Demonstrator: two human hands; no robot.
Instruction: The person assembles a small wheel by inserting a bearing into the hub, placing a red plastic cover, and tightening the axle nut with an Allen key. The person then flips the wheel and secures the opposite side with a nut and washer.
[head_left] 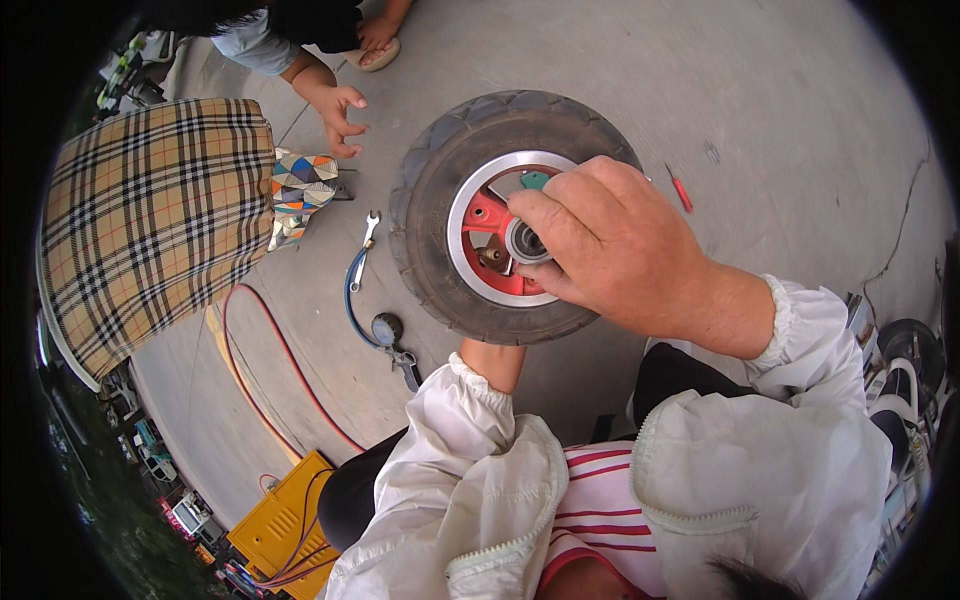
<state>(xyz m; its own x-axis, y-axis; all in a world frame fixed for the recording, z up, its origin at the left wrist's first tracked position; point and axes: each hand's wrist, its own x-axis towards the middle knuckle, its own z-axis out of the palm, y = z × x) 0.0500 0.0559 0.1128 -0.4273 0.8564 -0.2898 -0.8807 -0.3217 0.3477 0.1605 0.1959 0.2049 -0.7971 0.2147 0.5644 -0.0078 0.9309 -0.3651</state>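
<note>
One plaid cushion (150,215) is seen at the left. One small wheel (500,215) is held over the concrete floor (780,120); its hub is gripped by the right hand (600,240), while the left hand (490,355) is hidden beneath, grip not visible. One yellow box (280,525), one wrench (368,235) and one red screwdriver (680,190) lie around.
</note>
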